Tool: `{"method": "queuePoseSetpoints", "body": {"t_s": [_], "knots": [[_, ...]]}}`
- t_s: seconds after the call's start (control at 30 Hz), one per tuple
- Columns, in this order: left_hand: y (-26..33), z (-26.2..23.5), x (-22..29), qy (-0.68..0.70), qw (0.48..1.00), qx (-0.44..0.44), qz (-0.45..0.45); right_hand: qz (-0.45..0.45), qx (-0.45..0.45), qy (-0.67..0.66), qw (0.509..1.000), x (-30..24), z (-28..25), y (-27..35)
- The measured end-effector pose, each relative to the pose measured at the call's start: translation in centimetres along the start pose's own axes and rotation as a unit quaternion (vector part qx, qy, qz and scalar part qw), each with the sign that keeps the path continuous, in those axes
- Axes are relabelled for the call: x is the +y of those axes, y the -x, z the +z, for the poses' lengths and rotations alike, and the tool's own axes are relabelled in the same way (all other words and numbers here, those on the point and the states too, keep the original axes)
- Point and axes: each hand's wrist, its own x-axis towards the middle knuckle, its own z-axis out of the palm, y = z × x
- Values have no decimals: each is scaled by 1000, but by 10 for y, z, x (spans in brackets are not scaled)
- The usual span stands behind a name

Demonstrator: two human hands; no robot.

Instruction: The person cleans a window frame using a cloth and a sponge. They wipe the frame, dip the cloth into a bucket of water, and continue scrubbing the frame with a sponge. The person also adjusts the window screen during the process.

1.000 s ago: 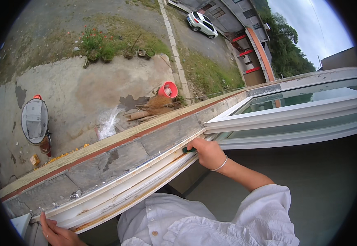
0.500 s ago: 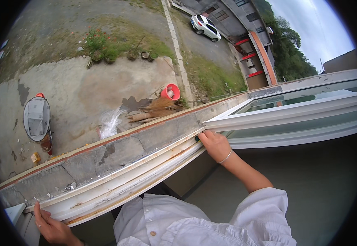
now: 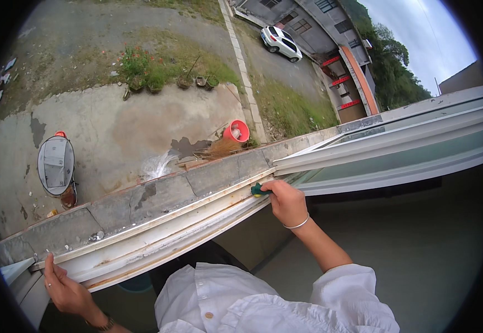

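Observation:
My right hand (image 3: 287, 202) pinches a scouring sponge (image 3: 261, 190), dark green with a bit of yellow at its lower edge. The sponge touches the white window track (image 3: 158, 236), close to where the sliding panes begin. Brown rust-like stains and dirt run along the grooves of the track. At the track's far left end, my left hand (image 3: 70, 289) rests against the frame with its index finger stretched up and nothing visible in it. Part of the sponge is hidden behind my right fingers.
White-framed glass panes (image 3: 396, 150) fill the right side of the window. Outside the track runs a cracked concrete ledge (image 3: 119, 208) with loose crumbs. Down in the yard are a covered scooter (image 3: 56, 166), a red bucket (image 3: 236, 131), potted plants (image 3: 136, 72) and a white car (image 3: 281, 44).
My right hand has drawn slightly left and down along the track, and more of the sponge shows. The view has shifted slightly. My left hand stays at the frame's left end.

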Motion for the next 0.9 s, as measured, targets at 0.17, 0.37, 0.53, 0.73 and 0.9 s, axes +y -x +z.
{"method": "queuePoseSetpoints", "body": {"t_s": [0.17,0.37,0.53,0.73,0.9], "knots": [[1,4,-2,1,1000,13,8,-22,8,272,962,41,10,10],[0,2,0,-15,1000,10,0,45,-28,222,974,50,30,-9],[0,3,3,-12,1000,12,8,90,-13,100,991,27,27,-13],[-2,1,7,-9,999,25,22,56,-18,10,998,-16,32,-14],[-7,-1,17,8,997,61,38,5,-80,-133,988,-63,32,-25]]}}
